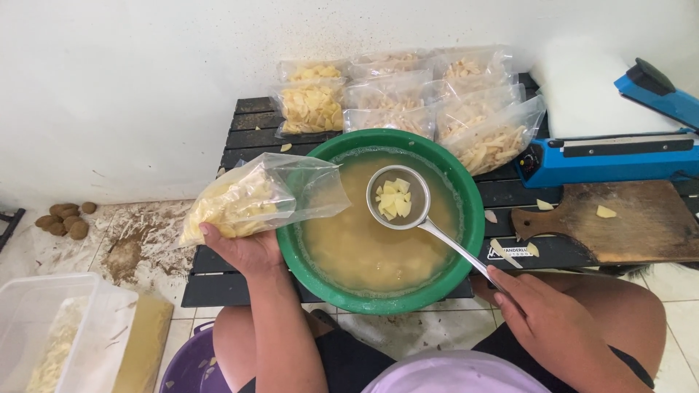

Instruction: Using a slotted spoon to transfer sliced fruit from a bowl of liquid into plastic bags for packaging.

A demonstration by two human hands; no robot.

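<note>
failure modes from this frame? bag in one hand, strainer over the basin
1. The left hand holds the clear plastic bag of pale slices from below, tilted on its side with its mouth over the round green plastic basin; slices could slide out.
2. The round metal mesh strainer, held by the right hand at the handle's far end, may drip cloudy water into the bag or onto the black slatted table.

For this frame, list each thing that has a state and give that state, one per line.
Left hand: gripping the plastic bag, open-mouthed, partly filled with potato slices.
Right hand: holding the strainer ladle, raised over the water with a few slices inside.
Green basin: full of cloudy water.
Packed bags: filled, stacked.
Blue sealer: arm closed.
</note>
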